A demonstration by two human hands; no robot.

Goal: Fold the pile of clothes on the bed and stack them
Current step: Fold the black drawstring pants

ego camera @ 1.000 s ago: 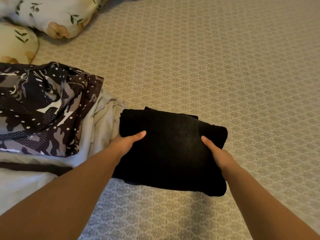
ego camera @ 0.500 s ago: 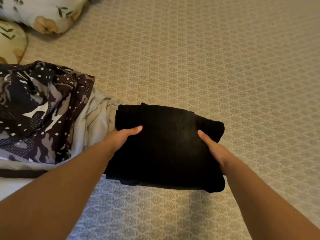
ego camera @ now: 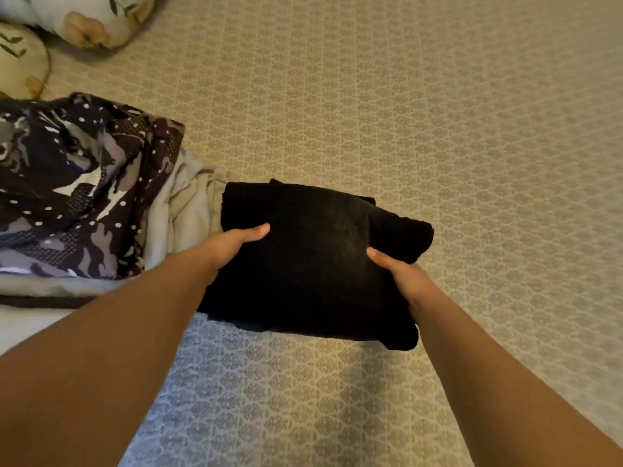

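Note:
A folded black garment [ego camera: 320,251] sits in the middle of the view, held just above the patterned bed sheet [ego camera: 438,129]; its shadow falls on the sheet below its near edge. My left hand [ego camera: 232,246] grips its left side, thumb on top and fingers hidden underneath. My right hand [ego camera: 401,278] grips the right side the same way. To the left lies the unfolded pile: a dark camouflage-and-dots garment [ego camera: 74,190] on top of a pale grey one [ego camera: 182,210].
Two floral pillows [ego camera: 84,18] lie at the far left corner. The patterned sheet stretches bare to the right and beyond the black garment. A dark band [ego camera: 43,299] crosses the pale cloth at the left edge.
The black garment stays in both hands with the same grip. The view has shifted slightly; the garment and pile sit a little differently in frame.

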